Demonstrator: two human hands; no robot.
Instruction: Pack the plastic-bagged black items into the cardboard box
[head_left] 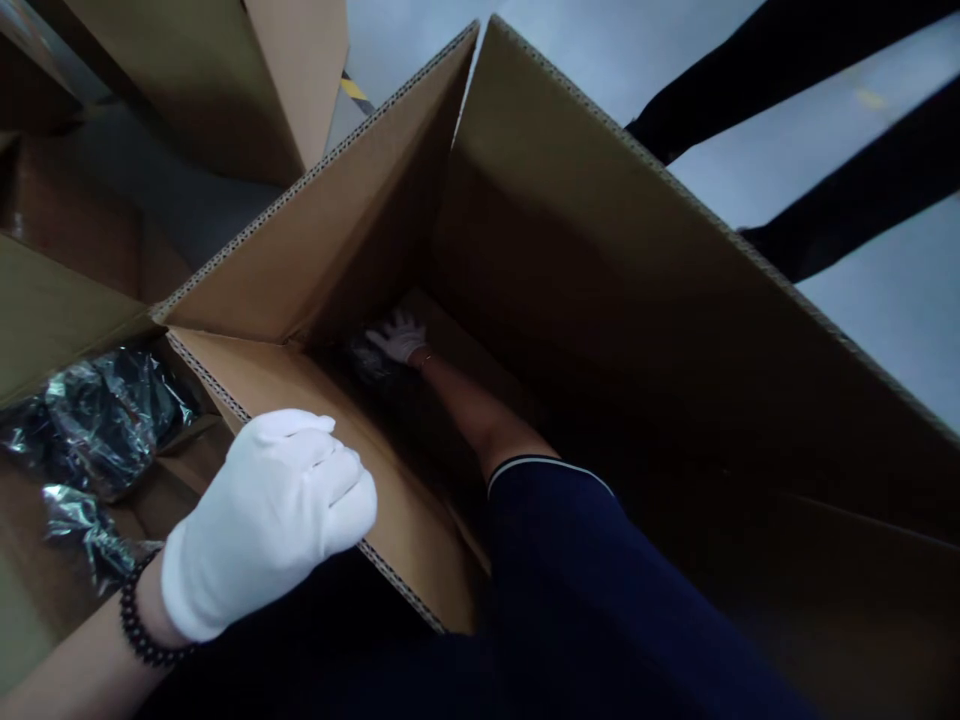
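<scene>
Right hand (pixel 397 340), gloved, is deep in the large open carton (pixel 570 180), fingers spread, back of it up, no grip that I can see. A dark, film-wrapped item (pixel 371 365) sits under or just beside its fingers, toward the carton's near left wall; too dark for me to tell its long axis or whether they touch. Right hand is clearly nearer. Left hand (pixel 281 500), gloved, is curled over that wall's rim; I can't tell if it grips the cardboard. Tall walls box the right arm in, so access is from above. Left of the carton: film-wrapped bundles (pixel 112 410) in a lower box (pixel 60 310). Beyond the far wall: another person's dark-clothed legs (pixel 750 75).
</scene>
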